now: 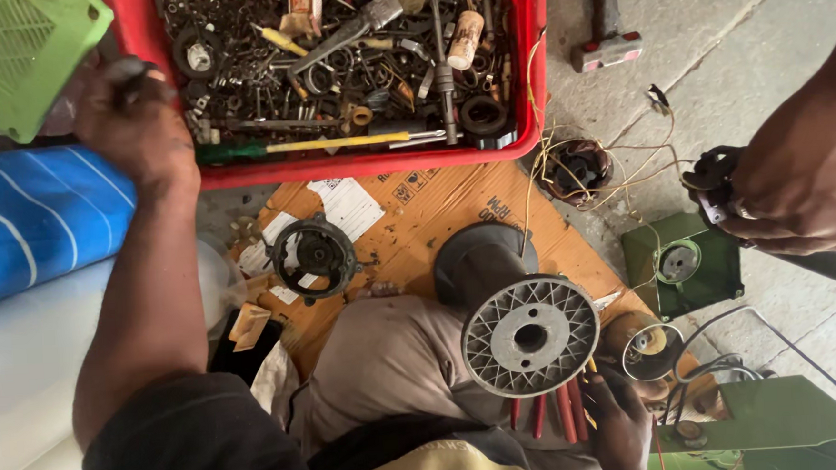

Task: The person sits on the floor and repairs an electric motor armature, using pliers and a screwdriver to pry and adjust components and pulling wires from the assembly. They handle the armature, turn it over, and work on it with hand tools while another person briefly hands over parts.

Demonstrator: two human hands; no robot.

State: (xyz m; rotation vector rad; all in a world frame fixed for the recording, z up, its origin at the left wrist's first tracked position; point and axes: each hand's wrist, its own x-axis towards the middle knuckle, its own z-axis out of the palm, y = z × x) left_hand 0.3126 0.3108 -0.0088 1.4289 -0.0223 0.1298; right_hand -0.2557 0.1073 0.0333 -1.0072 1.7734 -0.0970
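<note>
Our left hand (pixel 136 121) reached to the upper left of the frame, arm stretched straight, fingers curled shut. Our right hand (pixel 802 196) hung at the right edge, fingers (pixel 756 232) curled closed.

floor: grey concrete (pixel 770 45), grooved joints, dusty | cover: brown cardboard sheet (pixel 436 215) laid flat on floor | left: blue white-striped fabric (pixel 26 217) | light: soft, even daylight

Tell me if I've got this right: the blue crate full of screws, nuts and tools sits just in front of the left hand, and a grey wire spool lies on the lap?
Not quite. In the head view the crate is red, not blue. The rest holds: it sits by the left hand, full of small hardware, and the grey spool lies on the lap.
</note>
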